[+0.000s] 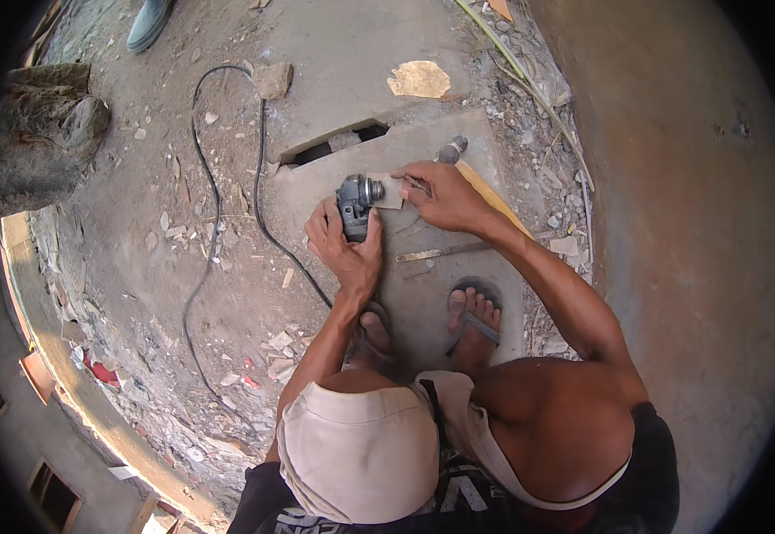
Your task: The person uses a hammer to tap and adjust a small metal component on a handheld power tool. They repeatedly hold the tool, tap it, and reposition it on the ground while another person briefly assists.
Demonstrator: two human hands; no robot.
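Note:
My left hand [343, 236] is wrapped round a dark power-tool body [353, 200], an angle grinder head with a bare metal spindle [374, 189] pointing right. My right hand [441, 196] is closed on a small thin metal piece [416, 185], just right of the spindle. A tan square piece of card or board [387, 178] lies under the spindle. Beyond my right hand are a cylindrical metal object [452, 149] and a long yellow strip [505, 214]. A flat narrow metal bar [432, 254] lies below my hands on the concrete slab [485, 258].
A black cable [214, 187] loops over rubble on the left, beside a stone [273, 80]. The slab has a slot [320, 147]. A tree trunk [40, 133] stands left, a smooth concrete surface [672, 222] right. A grey boot [149, 22] is at top left. My sandalled feet [474, 316] are below.

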